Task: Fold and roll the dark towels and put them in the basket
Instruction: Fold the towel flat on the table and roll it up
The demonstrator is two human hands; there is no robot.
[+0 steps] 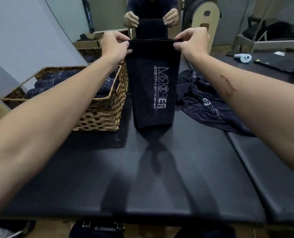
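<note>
I hold a dark folded towel (153, 90) with white lettering upright in front of me. My left hand (115, 43) pinches its top left corner and my right hand (192, 42) pinches its top right corner. The towel hangs down and its lower edge touches the black padded table (160, 169). To the left stands a wicker basket (100, 114) with several rolled dark towels (57, 81) inside. A loose pile of dark towels (206, 100) lies on the table to the right.
A mirror ahead reflects my hands and the towel (151, 23). A white controller (242, 57) and a black laptop (280, 61) lie at the far right. Cardboard boxes (88, 42) sit behind the basket. A seam (242, 160) splits the padded table on the right.
</note>
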